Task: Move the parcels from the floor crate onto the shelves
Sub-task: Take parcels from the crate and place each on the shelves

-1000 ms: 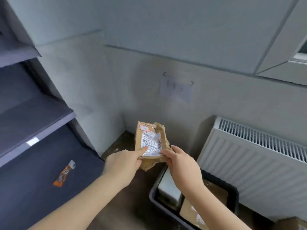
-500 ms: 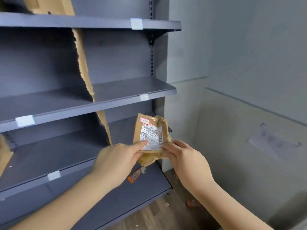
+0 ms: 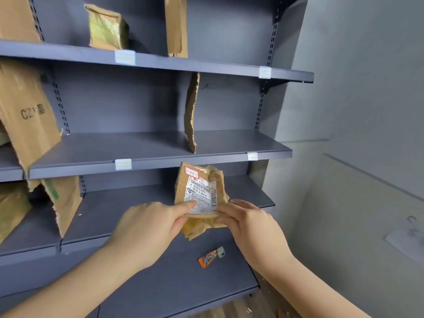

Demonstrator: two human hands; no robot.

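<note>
Dark grey steel shelving unit [image 3: 114,145], several tiers, fills the view in front of me. Brown corrugated cardboard sheet [image 3: 27,115], printed "CZ", leans tilted at the left of the middle tier. Torn brown cardboard divider [image 3: 191,113] stands upright on that same tier, right of centre. Small brown box wrapped in shiny tape [image 3: 107,27] sits on the tier above. My left hand [image 3: 146,230] grips the crumpled brown paper parcel [image 3: 199,191], thumb pressed on the lower left of its white printed label. My right hand [image 3: 252,228] pinches the parcel's lower right edge. I hold the parcel upright in the air before the third tier, its top just under the middle tier's front lip. Small orange sachet [image 3: 211,258] lies on the lowest tier, below the parcel. White tag [image 3: 123,164] sits on the middle tier's front edge.
</note>
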